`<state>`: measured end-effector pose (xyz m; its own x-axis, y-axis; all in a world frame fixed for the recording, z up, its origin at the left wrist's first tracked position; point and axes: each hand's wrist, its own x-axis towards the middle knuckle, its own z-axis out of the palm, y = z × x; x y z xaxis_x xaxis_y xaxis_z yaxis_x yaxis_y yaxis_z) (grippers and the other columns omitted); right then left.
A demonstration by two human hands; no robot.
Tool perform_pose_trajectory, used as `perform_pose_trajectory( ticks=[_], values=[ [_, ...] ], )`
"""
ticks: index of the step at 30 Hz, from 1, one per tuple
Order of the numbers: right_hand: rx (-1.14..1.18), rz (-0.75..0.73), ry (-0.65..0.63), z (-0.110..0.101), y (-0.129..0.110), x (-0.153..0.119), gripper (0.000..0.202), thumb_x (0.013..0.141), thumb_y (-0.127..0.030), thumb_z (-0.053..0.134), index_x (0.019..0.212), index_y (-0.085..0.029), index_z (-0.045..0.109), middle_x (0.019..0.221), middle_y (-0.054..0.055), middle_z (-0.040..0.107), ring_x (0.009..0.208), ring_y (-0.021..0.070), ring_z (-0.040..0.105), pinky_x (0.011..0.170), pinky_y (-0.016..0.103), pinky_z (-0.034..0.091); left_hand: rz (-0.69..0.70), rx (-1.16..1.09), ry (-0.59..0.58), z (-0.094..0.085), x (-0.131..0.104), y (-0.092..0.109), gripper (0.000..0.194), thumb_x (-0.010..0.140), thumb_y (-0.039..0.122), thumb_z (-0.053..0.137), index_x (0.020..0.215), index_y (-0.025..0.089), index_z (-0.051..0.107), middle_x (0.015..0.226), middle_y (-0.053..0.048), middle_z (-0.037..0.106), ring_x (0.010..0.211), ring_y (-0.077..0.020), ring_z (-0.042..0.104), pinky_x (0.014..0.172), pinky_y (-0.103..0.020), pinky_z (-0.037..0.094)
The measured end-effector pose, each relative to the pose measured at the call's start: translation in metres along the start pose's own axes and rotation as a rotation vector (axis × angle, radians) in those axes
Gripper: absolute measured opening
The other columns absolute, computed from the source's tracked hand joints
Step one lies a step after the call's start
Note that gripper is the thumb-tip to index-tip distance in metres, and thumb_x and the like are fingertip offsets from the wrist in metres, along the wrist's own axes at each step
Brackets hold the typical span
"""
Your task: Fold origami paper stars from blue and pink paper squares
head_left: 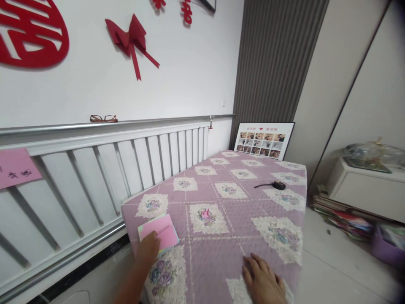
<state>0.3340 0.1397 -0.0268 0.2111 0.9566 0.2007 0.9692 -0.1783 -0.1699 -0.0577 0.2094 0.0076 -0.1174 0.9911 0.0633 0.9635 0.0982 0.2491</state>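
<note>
My left hand (pixel 150 245) rests at the near left corner of the cloth-covered table, over a pad of pink paper (pixel 167 240) with green and blue sheets showing at its edges. Its fingers are closed at the end of a slim pink pen (pixel 163 230) that lies across the top sheet. Flat on the tablecloth (pixel 205 253), nearer to me, my right hand (pixel 264 278) has its fingers spread and holds nothing. A small crumpled or folded pink paper (pixel 205 214) sits between the hands, farther back.
A black rounded object with a strap (pixel 278 185), like a tape measure, lies on the table's right. A white radiator (pixel 152 160) lines the left wall, bearing a pink note (pixel 19 168). Eyeglasses (pixel 103 118) rest above it. A photo board (pixel 264 140) leans behind the table.
</note>
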Motion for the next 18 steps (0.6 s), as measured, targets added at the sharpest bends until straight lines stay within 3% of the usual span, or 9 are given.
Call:
perform_pose_trajectory(
  ticks=[4, 7, 9, 11, 12, 14, 18],
  values=[
    [-0.008, 0.004, 0.008, 0.001, -0.001, 0.000, 0.043, 0.086, -0.043, 0.034, 0.117, -0.030, 0.060, 0.134, 0.004, 0.052, 0.124, 0.0246, 0.045, 0.097, 0.047, 0.033, 0.003, -0.023, 0.019, -0.007, -0.003, -0.006, 0.025, 0.090, 0.023, 0.036, 0.096, 0.016, 0.059, 0.097, -0.010, 0.067, 0.095, -0.0236, 0.061, 0.083, -0.034, 0.044],
    [-0.016, 0.000, 0.015, 0.001, -0.002, 0.000, 0.042, 0.086, -0.043, 0.034, 0.117, -0.030, 0.059, 0.133, 0.004, 0.053, 0.124, 0.0243, 0.045, 0.098, 0.048, 0.032, 0.139, -0.100, 0.175, -0.012, -0.019, 0.003, 0.031, 0.092, 0.024, 0.032, 0.105, 0.017, 0.060, 0.116, -0.009, 0.061, 0.111, -0.0216, 0.053, 0.097, -0.036, 0.038],
    [-0.017, 0.000, 0.013, 0.000, -0.003, 0.000, 0.042, 0.086, -0.043, 0.034, 0.117, -0.029, 0.060, 0.133, 0.004, 0.053, 0.123, 0.0244, 0.046, 0.098, 0.048, 0.032, 0.263, -0.175, 0.282, -0.010, -0.036, 0.023, 0.031, 0.091, 0.024, 0.033, 0.097, 0.019, 0.063, 0.116, -0.009, 0.061, 0.111, -0.0226, 0.051, 0.098, -0.038, 0.037],
    [-0.017, 0.003, 0.012, -0.002, -0.005, -0.001, 0.042, 0.086, -0.043, 0.035, 0.116, -0.029, 0.060, 0.132, 0.004, 0.054, 0.123, 0.0247, 0.046, 0.097, 0.048, 0.033, 0.231, -0.217, 0.185, 0.000, -0.055, 0.051, 0.030, 0.091, 0.022, 0.034, 0.092, 0.021, 0.064, 0.102, -0.007, 0.064, 0.098, -0.0202, 0.056, 0.086, -0.033, 0.043],
    [-0.018, 0.003, 0.012, -0.003, -0.006, -0.001, 0.041, 0.086, -0.043, 0.035, 0.116, -0.029, 0.060, 0.132, 0.004, 0.054, 0.122, 0.0248, 0.046, 0.097, 0.047, 0.033, 0.266, -0.205, 0.075, 0.008, -0.064, 0.067, 0.030, 0.091, 0.021, 0.034, 0.090, 0.022, 0.064, 0.096, -0.006, 0.064, 0.092, -0.0193, 0.057, 0.081, -0.032, 0.044],
    [-0.018, 0.003, 0.007, -0.004, -0.007, -0.001, 0.041, 0.087, -0.042, 0.035, 0.115, -0.028, 0.061, 0.131, 0.005, 0.054, 0.122, 0.0248, 0.047, 0.096, 0.046, 0.034, 0.412, -0.104, -0.122, 0.026, -0.078, 0.094, 0.029, 0.090, 0.016, 0.035, 0.088, 0.020, 0.064, 0.092, -0.006, 0.062, 0.090, -0.0202, 0.056, 0.076, -0.032, 0.043],
    [-0.015, 0.018, -0.004, -0.003, -0.009, 0.000, 0.039, 0.087, -0.041, 0.037, 0.115, -0.028, 0.061, 0.131, 0.005, 0.055, 0.122, 0.0253, 0.047, 0.097, 0.048, 0.034, 0.685, -0.053, -0.259, 0.056, -0.084, 0.121, 0.016, 0.085, 0.017, 0.050, 0.090, 0.018, 0.065, 0.097, -0.009, 0.061, 0.095, -0.0242, 0.054, 0.079, -0.035, 0.043]
  ],
)
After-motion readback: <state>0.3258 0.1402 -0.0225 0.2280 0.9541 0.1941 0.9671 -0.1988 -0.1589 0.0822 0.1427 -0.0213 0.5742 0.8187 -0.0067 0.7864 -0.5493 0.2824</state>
